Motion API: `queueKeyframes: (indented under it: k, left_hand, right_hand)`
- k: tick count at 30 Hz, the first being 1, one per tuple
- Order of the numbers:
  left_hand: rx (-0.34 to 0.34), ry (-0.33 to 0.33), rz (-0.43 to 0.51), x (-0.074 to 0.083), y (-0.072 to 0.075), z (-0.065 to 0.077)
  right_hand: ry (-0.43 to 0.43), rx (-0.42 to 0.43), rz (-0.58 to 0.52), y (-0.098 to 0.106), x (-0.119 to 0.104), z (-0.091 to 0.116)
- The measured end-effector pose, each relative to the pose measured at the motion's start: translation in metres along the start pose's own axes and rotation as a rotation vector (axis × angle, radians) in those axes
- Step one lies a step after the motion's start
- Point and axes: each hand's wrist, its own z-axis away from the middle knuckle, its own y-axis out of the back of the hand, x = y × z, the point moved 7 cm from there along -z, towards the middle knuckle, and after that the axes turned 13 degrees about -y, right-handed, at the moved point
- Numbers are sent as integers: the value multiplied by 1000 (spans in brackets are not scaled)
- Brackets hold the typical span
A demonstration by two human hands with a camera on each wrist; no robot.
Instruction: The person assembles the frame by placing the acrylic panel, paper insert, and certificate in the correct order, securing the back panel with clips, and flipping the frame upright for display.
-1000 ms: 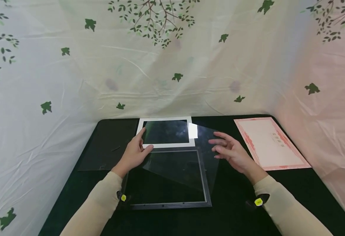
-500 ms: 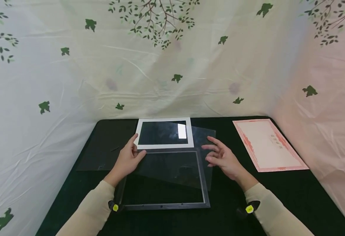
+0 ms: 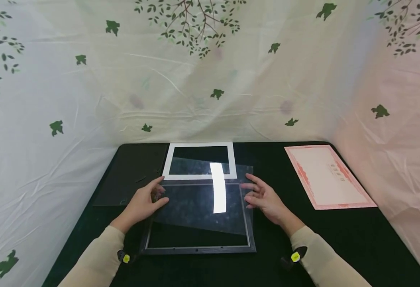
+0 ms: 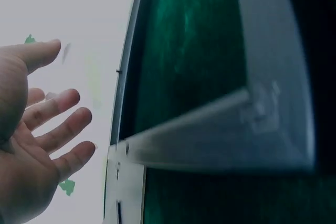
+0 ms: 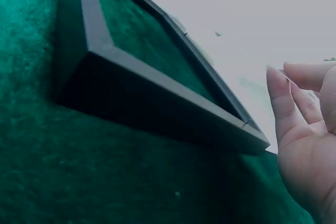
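A clear sheet with a bright reflection is held tilted above a dark grey picture frame. The frame lies flat on the table, with small tabs along its inner edge. My left hand holds the sheet's left edge, thumb and fingers spread apart in the left wrist view. At the opposite edge my right hand pinches it between thumb and fingers. The right wrist view shows the right hand beside and above the frame. The sheet itself barely shows in the wrist views.
Behind the frame lies a white mat with a rectangular opening. A black board lies at the back left. To the right is a certificate sheet with a pink border. The dark green tabletop ends at a hanging cloth.
Both hands have come toward the body and lower with the clear sheet, which now covers more of the frame's opening and less of the mat. The frame, mat, board and certificate stay put.
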Motion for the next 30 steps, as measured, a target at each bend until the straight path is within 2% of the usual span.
queueKeyframes:
  k: [5,14,21,30]
  left_hand:
    - [-69,21,-6,-7,-3,11]
    - [-134,47,-62,-18,-13,32]
    - [-144,42,-114,-17,-16,45]
    - [-155,33,-130,-19,-22,53]
  right_hand:
    - [-25,-40,7,-6,9,-1]
    - [-78,-111,-41,-16,19,-5]
    - [-112,-141,-59,-23,26,-6]
    - [-133,-148,-61,-26,32,-7]
